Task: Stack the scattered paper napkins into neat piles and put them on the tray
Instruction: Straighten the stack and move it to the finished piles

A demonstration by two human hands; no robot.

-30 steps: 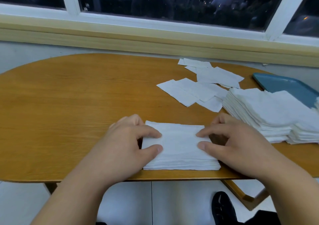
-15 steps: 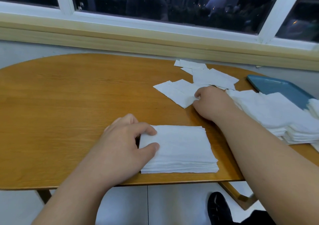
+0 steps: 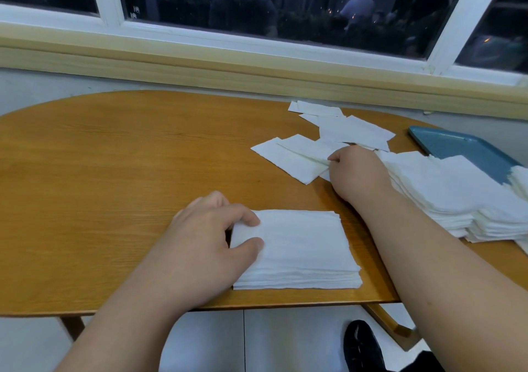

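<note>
Near the front edge of the oval wooden table (image 3: 128,157), the left hand (image 3: 211,234) rests on a squared stack of white paper napkins (image 3: 303,251), thumb and forefinger pressing its left edge, other fingers hidden. Farther back the right hand (image 3: 357,171), fingers curled under, pinches one of the scattered white paper napkins (image 3: 291,157); beside it a ragged heap of white napkins (image 3: 457,194) hides part of the blue tray (image 3: 463,149), cut off at right. Small marks on the window glass (image 3: 134,12) are unreadable.

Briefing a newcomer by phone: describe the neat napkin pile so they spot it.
On the wooden table, find the near edge. The pile lies there, its left side under the left hand. Unlike the slumped heap by the tray, it is low and square.
</note>
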